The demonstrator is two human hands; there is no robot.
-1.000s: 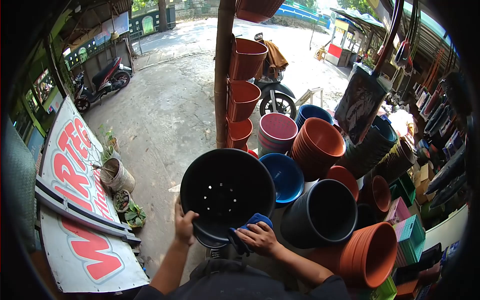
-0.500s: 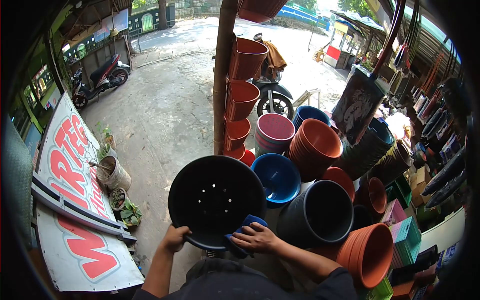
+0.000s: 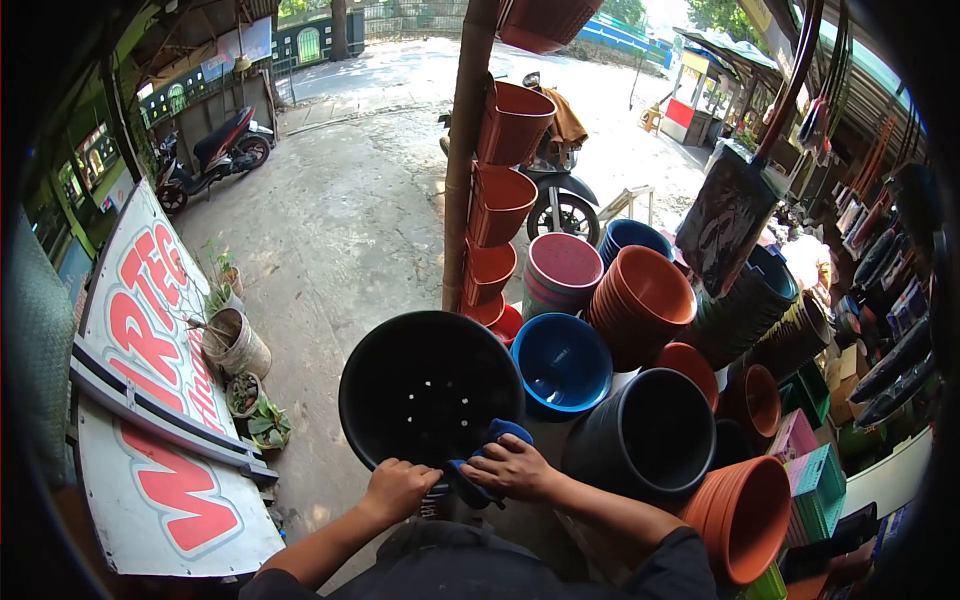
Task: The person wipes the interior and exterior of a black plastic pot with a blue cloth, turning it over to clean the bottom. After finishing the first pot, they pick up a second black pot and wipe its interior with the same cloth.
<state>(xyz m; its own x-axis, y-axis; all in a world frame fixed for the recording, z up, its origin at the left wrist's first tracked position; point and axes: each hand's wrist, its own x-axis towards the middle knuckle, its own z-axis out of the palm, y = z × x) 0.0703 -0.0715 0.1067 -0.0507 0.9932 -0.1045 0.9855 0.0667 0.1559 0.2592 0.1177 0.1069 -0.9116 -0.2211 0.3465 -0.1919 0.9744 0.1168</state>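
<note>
A large round black plant pot (image 3: 430, 350) with several small holes in its bottom is tilted so its inside faces me. My left hand (image 3: 403, 488) is closed on the pot's near rim, its fingers curled over the edge. My right hand (image 3: 515, 468) grips a blue cloth (image 3: 508, 430) against the rim's lower right. Part of the cloth hangs dark below the fingers. The pot's outer side is hidden from view.
To the right stand stacked black pots (image 3: 665, 430), blue pots (image 3: 562, 365) and orange-brown pots (image 3: 740, 520). Half-round planters (image 3: 500, 205) hang on a bamboo pole (image 3: 462, 180) ahead. At left are a lettered sign (image 3: 165, 400) and potted plants (image 3: 240, 345).
My left hand has slid along the rim to the right, closer to my right hand. The pot has turned a little, shifting its holes. The view has swung slightly left.
</note>
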